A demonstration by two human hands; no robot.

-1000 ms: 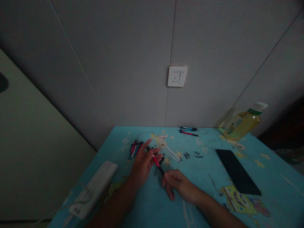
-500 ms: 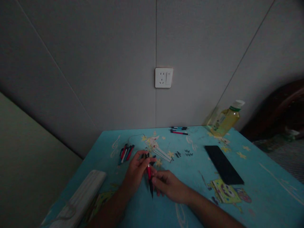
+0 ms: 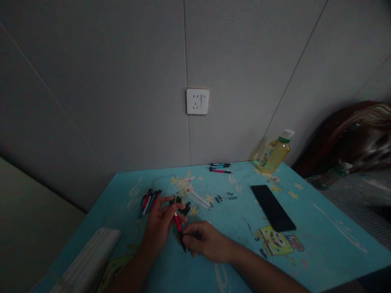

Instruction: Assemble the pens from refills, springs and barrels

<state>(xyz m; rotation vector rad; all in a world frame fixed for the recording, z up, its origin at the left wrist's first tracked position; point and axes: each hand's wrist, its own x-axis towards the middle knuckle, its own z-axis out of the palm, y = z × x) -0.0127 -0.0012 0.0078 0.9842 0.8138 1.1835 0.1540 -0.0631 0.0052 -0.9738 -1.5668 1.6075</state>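
Observation:
A red pen (image 3: 177,221) with a black grip and dark tip slants downward between both hands. The fingers of my left hand (image 3: 160,219) close round its upper end. Lower down, my right hand (image 3: 204,240) pinches the black grip near the tip. Just behind my left fingers lie small black pen parts (image 3: 185,209), partly covered by the hand. Several coloured pen barrels (image 3: 149,201) rest in a bunch to the left. White refills (image 3: 198,199) lie fanned out beyond the hands.
Small black pieces (image 3: 232,196) lie right of the refills. Several pens (image 3: 220,167) rest by the wall. A dark flat slab (image 3: 273,207) and a yellow-liquid bottle (image 3: 275,154) stand to the right. A long white object (image 3: 88,260) is at front left.
The view has turned slightly right, so the tabletop things appear further left. Both hands keep hold of the red pen, and the left fingers have spread a little near its upper end.

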